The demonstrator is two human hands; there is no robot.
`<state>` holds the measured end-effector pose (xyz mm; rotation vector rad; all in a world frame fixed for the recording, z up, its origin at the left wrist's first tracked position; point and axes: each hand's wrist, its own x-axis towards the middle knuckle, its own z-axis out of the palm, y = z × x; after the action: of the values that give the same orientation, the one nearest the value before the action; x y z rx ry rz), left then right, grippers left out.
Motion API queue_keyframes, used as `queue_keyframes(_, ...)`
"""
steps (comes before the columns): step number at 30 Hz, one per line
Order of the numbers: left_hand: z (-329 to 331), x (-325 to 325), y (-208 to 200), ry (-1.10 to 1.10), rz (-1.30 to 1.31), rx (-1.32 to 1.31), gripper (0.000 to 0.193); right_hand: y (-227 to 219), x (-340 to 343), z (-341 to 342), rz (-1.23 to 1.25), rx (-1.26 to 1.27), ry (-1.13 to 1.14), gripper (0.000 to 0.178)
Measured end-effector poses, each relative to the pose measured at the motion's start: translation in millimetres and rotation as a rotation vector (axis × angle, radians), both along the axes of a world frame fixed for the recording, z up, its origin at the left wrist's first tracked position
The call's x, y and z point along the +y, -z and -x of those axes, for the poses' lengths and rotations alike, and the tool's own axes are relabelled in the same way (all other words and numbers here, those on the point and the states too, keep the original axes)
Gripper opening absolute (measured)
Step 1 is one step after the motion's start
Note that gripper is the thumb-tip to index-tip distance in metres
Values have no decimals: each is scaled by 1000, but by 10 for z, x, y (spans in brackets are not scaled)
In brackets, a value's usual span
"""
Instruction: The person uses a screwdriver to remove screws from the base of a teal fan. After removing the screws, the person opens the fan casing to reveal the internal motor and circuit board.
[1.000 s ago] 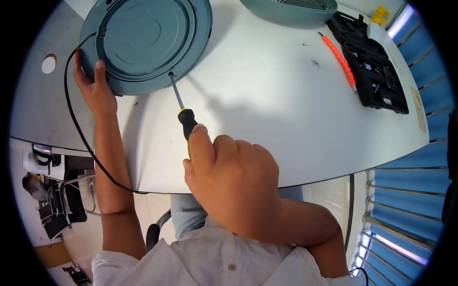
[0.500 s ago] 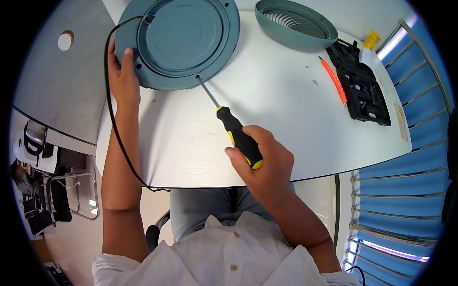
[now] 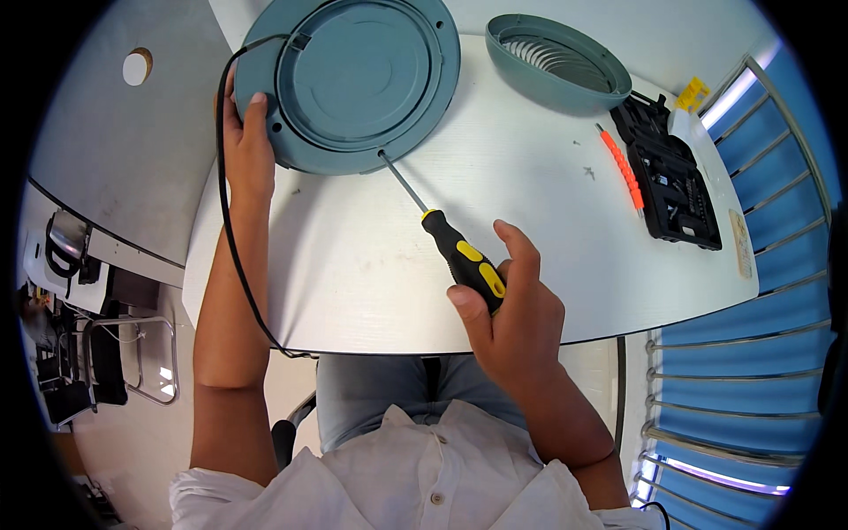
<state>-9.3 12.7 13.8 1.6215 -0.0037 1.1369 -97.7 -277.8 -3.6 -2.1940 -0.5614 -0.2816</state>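
A round grey-green appliance base (image 3: 358, 79) is at the top left, its recessed underside facing me. My left hand (image 3: 251, 146) grips its left edge, thumb on the face and fingers behind. A black cord (image 3: 223, 177) runs from the base down over that forearm. In my right hand (image 3: 523, 318) is a black and yellow screwdriver (image 3: 450, 247), slanting up and left, its tip in a hole at the base's lower rim. Its handle end rests against the palm; thumb and index finger stand off the handle, and the other fingers are partly hidden.
A matching grey-green slotted housing (image 3: 556, 66) lies at the far side of the white table (image 3: 371, 291). Right of it are an open black tool case (image 3: 676, 181), an orange flexible bit shaft (image 3: 623, 168) and several small screws (image 3: 589, 172). Metal railings (image 3: 742, 375) stand to the right.
My right thumb and index finger have opened away from the handle. The screwdriver has turned, showing more yellow on its handle. The whole view has shifted slightly, with the base still in my left hand.
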Motion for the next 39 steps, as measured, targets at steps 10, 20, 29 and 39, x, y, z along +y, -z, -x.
queue_keyframes(10,12,-1,12,-166,-237,71,61,182,33,-190,14,-533,-14,48)
queue_keyframes(20,38,76,69,-255,-169,263,48,-32,-14,-68,36,-30,31,52)
queue_keyframes(29,-33,102,115,-222,-139,157,45,222,16,-218,-32,-513,12,58)
queue_keyframes(39,30,23,76,-250,-110,231,47,-36,-54,-116,115,-150,76,54)
